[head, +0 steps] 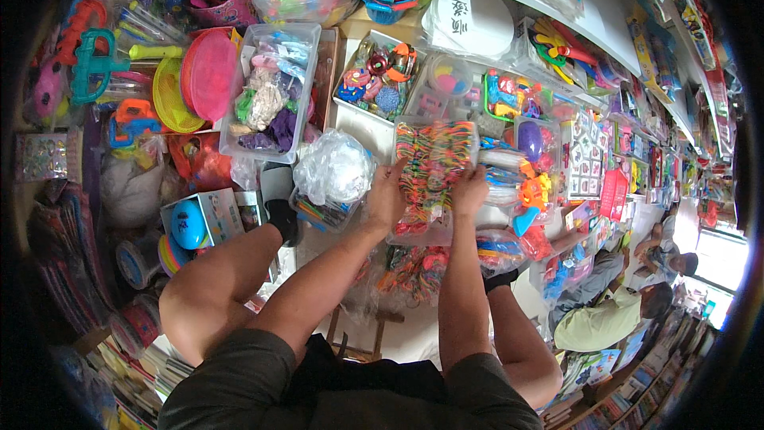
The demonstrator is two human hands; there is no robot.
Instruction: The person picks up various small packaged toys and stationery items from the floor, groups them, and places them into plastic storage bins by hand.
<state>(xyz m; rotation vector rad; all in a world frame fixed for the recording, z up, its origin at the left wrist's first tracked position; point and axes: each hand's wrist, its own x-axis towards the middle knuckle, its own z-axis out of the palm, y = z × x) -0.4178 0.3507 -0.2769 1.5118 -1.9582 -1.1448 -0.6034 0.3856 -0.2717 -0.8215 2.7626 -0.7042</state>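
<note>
A clear plastic box (412, 240) full of multicoloured braided cords (416, 182) lies before me, between my knees. My left hand (387, 198) is at the box's left side, fingers bent over the rim and the outer cords; what its fingertips grip is hidden. On the right side, my right hand (468, 192) has its fingers closed at the edge of the cords, which look blurred there. To the left of my left hand sits a clear container with a white plastic bag (334, 167) on top. Clear-wrapped packets (501, 167) lie just right of my right hand.
A translucent bin of yarn (268, 95) and a white box of small toys (382, 74) stand beyond. More cords in plastic (418, 269) lie nearer me. Toy-filled shelves (632, 131) run along the right. Two people, one in a pale shirt (597, 316), are at the right.
</note>
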